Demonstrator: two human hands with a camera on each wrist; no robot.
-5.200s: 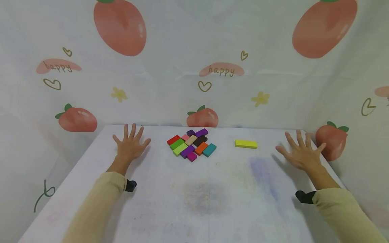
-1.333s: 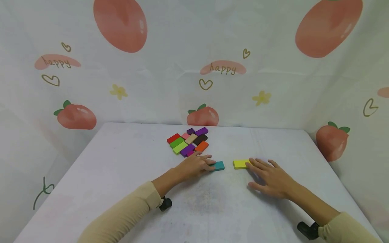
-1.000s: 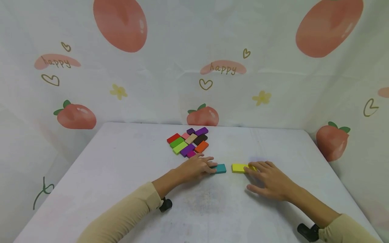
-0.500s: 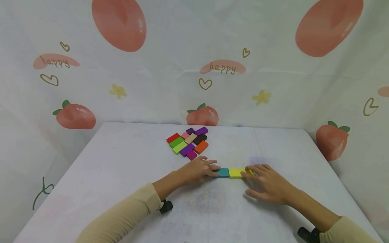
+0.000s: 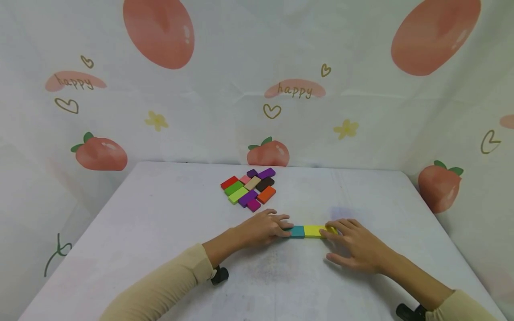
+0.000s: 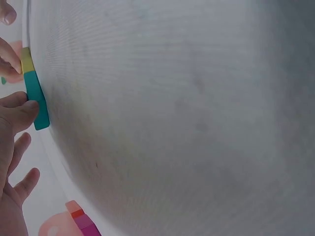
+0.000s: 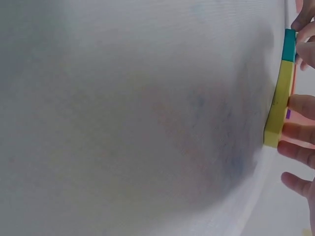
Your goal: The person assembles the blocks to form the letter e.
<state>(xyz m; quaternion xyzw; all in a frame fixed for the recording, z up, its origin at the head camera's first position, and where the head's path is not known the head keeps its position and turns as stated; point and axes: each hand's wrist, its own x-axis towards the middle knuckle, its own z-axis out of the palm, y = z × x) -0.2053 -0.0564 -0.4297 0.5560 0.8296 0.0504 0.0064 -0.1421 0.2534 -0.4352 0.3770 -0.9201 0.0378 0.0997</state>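
Observation:
In the head view my left hand [image 5: 261, 227] pinches the left end of a teal block [image 6: 37, 93] with thumb and forefinger, its other fingers spread behind. My right hand [image 5: 357, 247] rests fingertips on a longer yellow block [image 7: 280, 98], the fingers mostly straight and the thumb held apart near the table. The two blocks lie flat in one line, end to end, with the teal one on the left. Fingers cover the teal block's left end and part of the yellow block's right half.
A cluster of coloured blocks lies behind my left hand, among them an orange block [image 5: 266, 194], a magenta block [image 5: 254, 205] and a red block [image 5: 229, 182]. A patterned cloth [image 5: 209, 116] hangs behind the white table [image 5: 172, 196].
The teal block has come out of the cluster to the front. The yellow block has slid toward me and left; the gap between them has closed. Both hands have moved in from the sides.

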